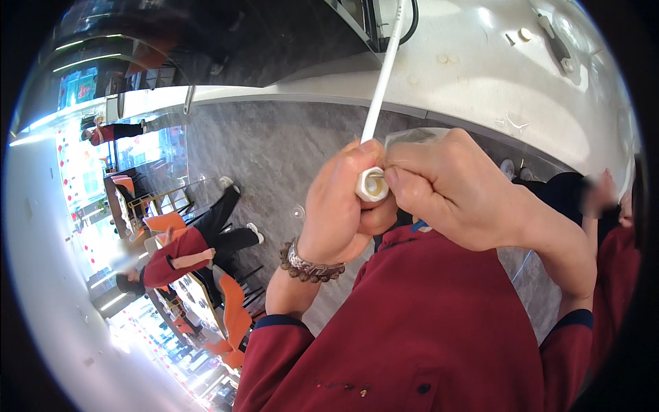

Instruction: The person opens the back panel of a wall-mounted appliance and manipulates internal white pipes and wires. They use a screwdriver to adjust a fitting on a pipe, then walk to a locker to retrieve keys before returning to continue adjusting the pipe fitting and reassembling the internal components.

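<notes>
My left hand (343, 189) is wrapped round the end of a thin white tube (382, 89). A white six-sided nut (371, 185) sits at that end, its opening facing me, with a pale ring-like part inside. Close against the nut's right side, my right hand (453, 185) is closed with thumb and forefinger pinched at its rim. What the pinch holds is hidden by the fingers. Behind the right knuckles shows a piece of clear plastic film (412, 135). From my hands the tube runs up toward a dark unit above the white counter.
On the white counter (453, 75) lie a wrench-like tool (553, 44), a small round cap (525, 34) and a screw (510, 40). A dark glossy panel (274, 55) stands at upper left. People in red tops are left and right; orange chairs (233, 302) stand left.
</notes>
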`<state>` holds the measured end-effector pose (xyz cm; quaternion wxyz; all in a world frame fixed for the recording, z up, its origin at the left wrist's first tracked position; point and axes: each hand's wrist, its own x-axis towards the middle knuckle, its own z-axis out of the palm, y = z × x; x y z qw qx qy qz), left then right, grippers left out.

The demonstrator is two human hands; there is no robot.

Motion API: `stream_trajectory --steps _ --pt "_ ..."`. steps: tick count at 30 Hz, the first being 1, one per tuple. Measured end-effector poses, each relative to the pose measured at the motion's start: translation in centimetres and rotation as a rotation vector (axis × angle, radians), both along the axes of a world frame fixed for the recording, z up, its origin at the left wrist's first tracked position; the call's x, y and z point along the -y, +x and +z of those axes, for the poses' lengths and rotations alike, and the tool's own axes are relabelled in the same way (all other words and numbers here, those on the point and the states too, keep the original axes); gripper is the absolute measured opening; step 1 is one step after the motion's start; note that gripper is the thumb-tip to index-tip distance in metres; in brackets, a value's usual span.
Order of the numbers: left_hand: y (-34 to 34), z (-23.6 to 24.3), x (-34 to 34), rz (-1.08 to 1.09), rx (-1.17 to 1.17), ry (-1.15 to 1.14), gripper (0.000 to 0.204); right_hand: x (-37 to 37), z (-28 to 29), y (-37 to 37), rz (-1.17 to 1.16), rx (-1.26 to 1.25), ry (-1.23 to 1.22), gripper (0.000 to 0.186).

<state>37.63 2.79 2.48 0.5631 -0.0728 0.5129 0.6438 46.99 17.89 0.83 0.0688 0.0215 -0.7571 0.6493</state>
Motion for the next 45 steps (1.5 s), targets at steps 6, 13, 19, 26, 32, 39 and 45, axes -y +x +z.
stream_trajectory --steps 6,13,19,26,32,39,45 --pt "0.0 -0.3 0.4 -0.009 0.02 0.07 0.026 0.0 0.4 -0.1 0.005 0.026 -0.001 0.026" --pt "0.0 -0.5 0.3 -0.035 0.002 0.018 0.025 0.0 -0.7 -0.2 0.049 -0.068 0.202 0.019" --pt "0.4 -0.4 0.2 -0.046 -0.079 -0.071 0.022 -0.6 0.7 -0.2 0.155 0.042 0.347 0.014" --pt "0.5 -1.1 0.0 -0.028 -0.165 -0.042 0.025 0.3 0.8 -0.1 0.091 0.03 0.558 0.009" --pt "0.7 -1.3 0.1 -0.021 -0.153 -0.052 0.023 0.1 1.3 -0.5 0.134 -0.016 0.688 0.008" --pt "0.0 -0.4 0.4 -0.078 0.014 0.022 0.022 -0.6 0.1 0.5 0.11 -0.01 0.279 0.014" --pt "-0.1 -0.3 0.4 -0.087 0.017 0.006 0.024 0.1 -0.7 0.4 0.054 -0.125 0.134 0.014"
